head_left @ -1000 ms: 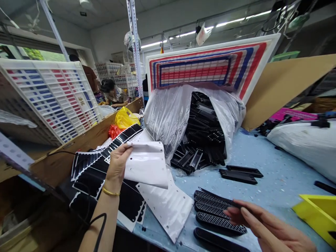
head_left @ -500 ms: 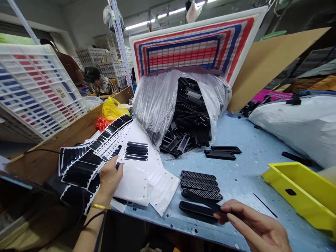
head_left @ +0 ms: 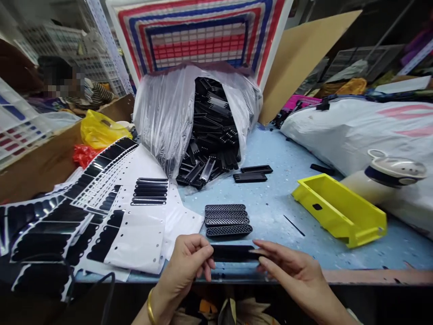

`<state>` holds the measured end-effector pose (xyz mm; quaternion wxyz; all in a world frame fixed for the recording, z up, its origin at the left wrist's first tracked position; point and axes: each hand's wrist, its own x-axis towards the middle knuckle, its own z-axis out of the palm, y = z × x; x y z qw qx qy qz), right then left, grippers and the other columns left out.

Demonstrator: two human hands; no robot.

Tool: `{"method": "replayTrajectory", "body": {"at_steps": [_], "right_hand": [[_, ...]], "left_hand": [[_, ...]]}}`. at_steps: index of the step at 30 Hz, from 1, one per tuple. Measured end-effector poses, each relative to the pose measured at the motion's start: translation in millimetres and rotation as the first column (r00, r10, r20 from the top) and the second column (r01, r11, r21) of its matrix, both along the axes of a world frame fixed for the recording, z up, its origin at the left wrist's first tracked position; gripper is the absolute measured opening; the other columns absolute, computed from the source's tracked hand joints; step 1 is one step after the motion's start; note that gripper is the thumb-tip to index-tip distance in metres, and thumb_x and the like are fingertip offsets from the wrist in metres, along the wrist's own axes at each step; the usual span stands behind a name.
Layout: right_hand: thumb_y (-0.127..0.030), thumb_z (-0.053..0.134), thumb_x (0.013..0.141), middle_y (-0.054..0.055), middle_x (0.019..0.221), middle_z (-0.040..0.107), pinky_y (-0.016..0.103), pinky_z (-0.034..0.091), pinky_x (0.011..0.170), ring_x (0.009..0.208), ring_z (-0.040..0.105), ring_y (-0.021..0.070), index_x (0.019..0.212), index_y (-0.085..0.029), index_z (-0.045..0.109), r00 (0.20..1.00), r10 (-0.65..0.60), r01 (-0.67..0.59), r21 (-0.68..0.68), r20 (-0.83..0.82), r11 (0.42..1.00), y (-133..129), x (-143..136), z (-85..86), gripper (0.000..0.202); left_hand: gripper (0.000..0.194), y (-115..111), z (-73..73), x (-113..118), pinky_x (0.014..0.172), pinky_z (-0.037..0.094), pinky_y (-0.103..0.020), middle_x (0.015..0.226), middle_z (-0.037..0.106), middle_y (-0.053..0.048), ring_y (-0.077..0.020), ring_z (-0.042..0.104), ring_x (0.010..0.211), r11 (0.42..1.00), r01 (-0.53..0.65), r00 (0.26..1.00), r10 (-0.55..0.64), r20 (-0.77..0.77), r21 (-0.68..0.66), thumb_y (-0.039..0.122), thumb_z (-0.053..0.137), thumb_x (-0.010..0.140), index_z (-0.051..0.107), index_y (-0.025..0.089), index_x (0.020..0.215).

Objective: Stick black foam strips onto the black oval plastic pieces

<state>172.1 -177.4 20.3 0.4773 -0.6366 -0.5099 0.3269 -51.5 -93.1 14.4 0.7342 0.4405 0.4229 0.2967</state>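
Observation:
A dark, flat black strip (head_left: 232, 253) spans the gap between my hands at the table's front edge. My left hand (head_left: 187, 262) pinches its left end between thumb and fingers. At the right end, my right hand (head_left: 293, 270) grips it with thumb and forefinger. Whether one piece or two layers lie there is too dark to tell. Just beyond, several black pieces with a mesh-patterned face (head_left: 227, 220) lie side by side. To the left are white backing sheets (head_left: 140, 239) bearing black rounded strips (head_left: 149, 191).
A clear plastic bag (head_left: 162, 122) spills black plastic pieces (head_left: 213, 131) at the back. Two more pieces (head_left: 252, 176) lie before it. Right of my hands stand a yellow bin (head_left: 341, 212) and a white bottle (head_left: 382, 176). A person (head_left: 81, 90) sits at far left.
My left hand has left the sheets and come across to the black strip at my right hand. The view has swung right. The mesh-faced pieces now sit closer together.

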Motion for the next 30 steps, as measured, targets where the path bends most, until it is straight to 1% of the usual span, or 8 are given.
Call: {"method": "replayTrajectory", "body": {"at_steps": [3,7,13,18,21,26,28,30], "right_hand": [[-0.032,0.069,0.08,0.006,0.08,0.077,0.031,0.062,0.06,0.069,0.073,0.0235,0.086,-0.023,0.079,0.948,-0.11,0.055,0.187,0.3,0.981,1,16,2.3,0.015],[-0.019,0.065,0.086,0.007,0.086,0.076,0.032,0.06,0.067,0.076,0.071,0.0217,0.099,-0.023,0.075,0.861,-0.067,-0.159,0.393,0.504,0.906,7,12,15.3,0.017],[-0.01,0.051,0.093,0.011,0.084,0.07,0.036,0.054,0.066,0.075,0.063,0.0215,0.105,-0.014,0.069,0.701,0.109,-0.435,0.302,0.704,0.848,14,-11,10.9,0.022],[-0.011,0.051,0.093,0.008,0.075,0.069,0.033,0.052,0.061,0.067,0.062,0.0198,0.1,-0.017,0.072,0.74,0.133,-0.418,0.296,0.659,0.859,10,0,9.5,0.022],[-0.017,0.058,0.09,0.006,0.072,0.071,0.029,0.053,0.057,0.062,0.065,0.0185,0.097,-0.02,0.074,0.823,0.083,-0.291,0.291,0.562,0.911,10,19,12.9,0.017],[-0.028,0.066,0.085,0.004,0.083,0.076,0.028,0.059,0.065,0.073,0.072,0.0198,0.091,-0.024,0.077,0.933,0.091,-0.139,0.116,0.347,0.983,17,31,2.5,0.013],[-0.029,0.067,0.084,0.005,0.089,0.077,0.031,0.06,0.071,0.079,0.072,0.0215,0.094,-0.024,0.077,0.949,0.143,-0.168,0.069,0.283,0.983,17,26,-6.7,0.015],[-0.03,0.066,0.085,0.006,0.091,0.077,0.033,0.061,0.075,0.082,0.072,0.0223,0.095,-0.024,0.077,0.949,0.194,-0.208,0.03,0.247,0.978,14,20,-14.0,0.016]], "left_hand": [[0.039,3,-4.1,-3,0.033,0.023,-0.013,0.051,0.064,-0.004,-0.0076,0.054,0.034,0.999,-0.048,0.999,0.048,0.001,-0.016,0.046,0.078,0.065,0.058,0.013,0.06],[0.041,5,-3.8,-1,0.033,0.024,-0.013,0.052,0.065,-0.004,-0.0074,0.054,0.034,0.999,-0.04,0.999,0.04,0.0,-0.032,0.048,0.079,0.065,0.058,0.013,0.06],[0.043,0,-1.8,5,0.032,0.024,-0.013,0.051,0.064,-0.004,-0.0089,0.055,0.034,0.999,0.008,1.0,-0.008,0.003,-0.041,0.051,0.078,0.064,0.058,0.014,0.059],[0.031,0,-14.7,-10,0.038,0.04,-0.018,0.051,0.063,-0.001,-0.0107,0.055,0.039,0.971,-0.099,0.968,0.145,-0.204,0.22,0.037,0.081,0.06,0.073,0.013,0.077],[0.038,4,-25.6,-26,0.041,0.046,-0.02,0.059,0.066,0.0,-0.0122,0.057,0.045,0.821,-0.115,0.899,0.325,-0.292,0.56,0.028,0.083,0.059,0.075,0.016,0.094],[0.028,7,-42.2,-28,0.06,0.056,-0.027,0.079,0.072,-0.006,-0.0187,0.068,0.065,0.42,0.265,0.903,0.207,-0.376,0.868,0.013,0.061,0.077,0.071,0.02,0.102],[0.027,4,-46.3,-20,0.062,0.056,-0.028,0.079,0.071,-0.007,-0.0194,0.068,0.069,0.357,0.323,0.901,0.167,-0.4,0.876,0.009,0.052,0.08,0.068,0.02,0.099],[0.025,1,-48.0,-14,0.06,0.055,-0.028,0.077,0.07,-0.007,-0.0195,0.067,0.068,0.367,0.347,0.892,0.156,-0.425,0.863,0.008,0.049,0.081,0.067,0.02,0.095]]}}
